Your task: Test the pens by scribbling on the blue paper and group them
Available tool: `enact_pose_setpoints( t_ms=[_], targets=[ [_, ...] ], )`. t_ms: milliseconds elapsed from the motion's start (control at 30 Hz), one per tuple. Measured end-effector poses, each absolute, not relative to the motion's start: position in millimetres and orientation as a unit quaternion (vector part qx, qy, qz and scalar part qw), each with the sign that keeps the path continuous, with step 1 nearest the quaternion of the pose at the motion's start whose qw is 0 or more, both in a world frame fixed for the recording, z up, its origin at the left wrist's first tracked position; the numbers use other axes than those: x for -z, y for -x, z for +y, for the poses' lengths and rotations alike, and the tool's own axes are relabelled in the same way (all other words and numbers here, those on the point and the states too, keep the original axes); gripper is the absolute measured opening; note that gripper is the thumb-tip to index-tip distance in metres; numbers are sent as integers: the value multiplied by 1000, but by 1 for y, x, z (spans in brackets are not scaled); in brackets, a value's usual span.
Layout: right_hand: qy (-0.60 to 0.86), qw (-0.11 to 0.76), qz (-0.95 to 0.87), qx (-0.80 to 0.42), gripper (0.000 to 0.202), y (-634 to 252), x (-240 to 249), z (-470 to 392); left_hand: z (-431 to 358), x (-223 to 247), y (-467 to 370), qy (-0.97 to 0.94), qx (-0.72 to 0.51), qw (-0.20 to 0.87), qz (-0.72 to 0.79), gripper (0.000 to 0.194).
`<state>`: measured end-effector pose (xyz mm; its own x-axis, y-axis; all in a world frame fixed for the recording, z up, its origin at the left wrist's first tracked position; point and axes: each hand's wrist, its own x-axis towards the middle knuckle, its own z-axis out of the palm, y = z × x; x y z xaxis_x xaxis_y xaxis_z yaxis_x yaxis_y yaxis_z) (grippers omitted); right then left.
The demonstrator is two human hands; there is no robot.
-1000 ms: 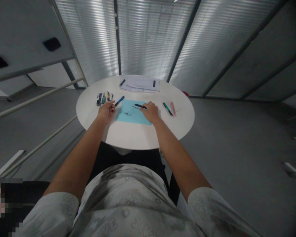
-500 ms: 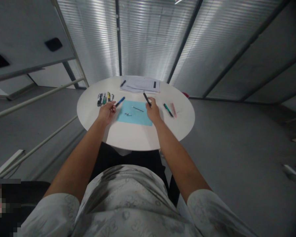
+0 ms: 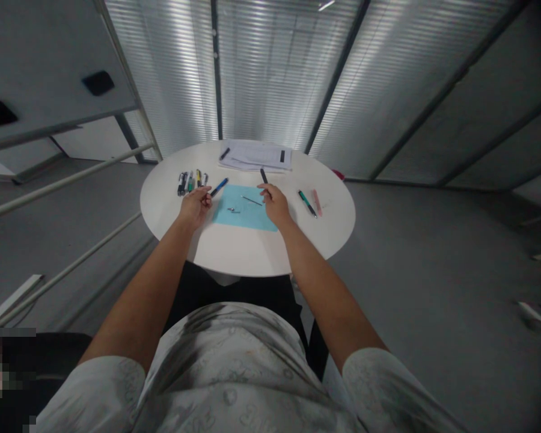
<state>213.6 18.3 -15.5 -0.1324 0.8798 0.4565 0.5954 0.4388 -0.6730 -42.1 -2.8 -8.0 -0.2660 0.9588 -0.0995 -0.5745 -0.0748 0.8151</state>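
Fingers (image 3: 265, 186) grasping a black pen (image 3: 264, 175), the right hand (image 3: 276, 204) is over the right side of a blue sheet (image 3: 252, 220), probably laid on the surface (image 3: 243, 252) to keep small parts (image 3: 232, 210) visible, while the left hand (image 3: 195, 207) curls by a blue pen (image 3: 219, 187), its grip unclear.

Papers (image 3: 256, 154) lie beyond the right hand (image 3: 275, 203), blinds (image 3: 270, 78) farther beyond, and a rail (image 3: 72, 179) runs to the left of the left hand (image 3: 195, 205).

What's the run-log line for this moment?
left hand: at blue pen, grip unclear | right hand: holding dark pen | blue sheet: thin rod, small parts on it | right of sheet: green-black pen
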Motion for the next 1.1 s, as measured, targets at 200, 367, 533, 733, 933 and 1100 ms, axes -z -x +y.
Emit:
enact_pose_setpoints(
  t_ms=[200, 367, 533, 733, 933, 1100],
  targets=[
    [530, 248, -810, -29, 45, -202, 11, 4, -3, 8, 42, -256, -693, 551, 388, 11],
    [545, 199, -815, -8, 35, -199, 11, 1, -5, 6, 40, -252, -691, 550, 394, 9],
    [550, 212, -807, -24, 28, -201, 13, 5, -7, 2, 39, -248, -691, 547, 401, 10],
    [537, 256, -802, -42, 25, -202, 13, 9, -7, 4, 34, -292, -687, 513, 424, 12],
    [488, 303, -813, -97, 22, -196, 6, 7, -16, 9, 17, -478, -642, 342, 492, 15],
    [464, 447, -736, -208, 14, -179, 4, 6, -30, 6, 0, -636, -581, 225, 456, 16]
  ],
)
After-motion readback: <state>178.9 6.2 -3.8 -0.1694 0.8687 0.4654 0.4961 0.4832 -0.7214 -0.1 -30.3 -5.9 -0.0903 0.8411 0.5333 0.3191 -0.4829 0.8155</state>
